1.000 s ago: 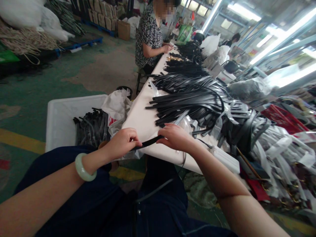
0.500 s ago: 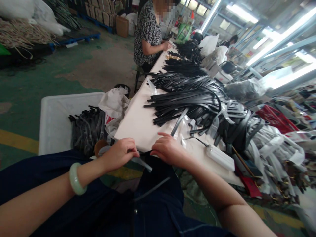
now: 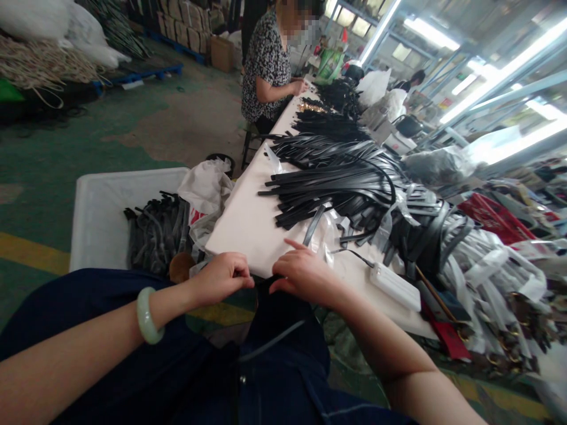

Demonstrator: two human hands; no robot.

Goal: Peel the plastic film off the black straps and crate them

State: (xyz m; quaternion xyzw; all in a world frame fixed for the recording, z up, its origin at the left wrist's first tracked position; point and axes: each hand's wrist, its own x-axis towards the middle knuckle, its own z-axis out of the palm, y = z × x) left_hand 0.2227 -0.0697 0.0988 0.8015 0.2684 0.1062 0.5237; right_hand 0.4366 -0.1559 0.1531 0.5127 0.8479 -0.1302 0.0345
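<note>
Pinching narrowly, the left hand [image 3: 225, 277] seemed to hold a dark strap [image 3: 264, 283] near the right hand [image 3: 305, 274], whose grip I could not tell. A loose pinch might have dropped it beyond the surface's [image 3: 250, 227] near edge; room lay over the lap [image 3: 283, 360], black straps [image 3: 328, 186] farther in.

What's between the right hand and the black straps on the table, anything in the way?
Nothing visible blocks the right hand from the nearest ends of the black straps: only bare tabletop shows there. Farther right, a loose strap and clear plastic lie between its knuckles and the pile.
</note>
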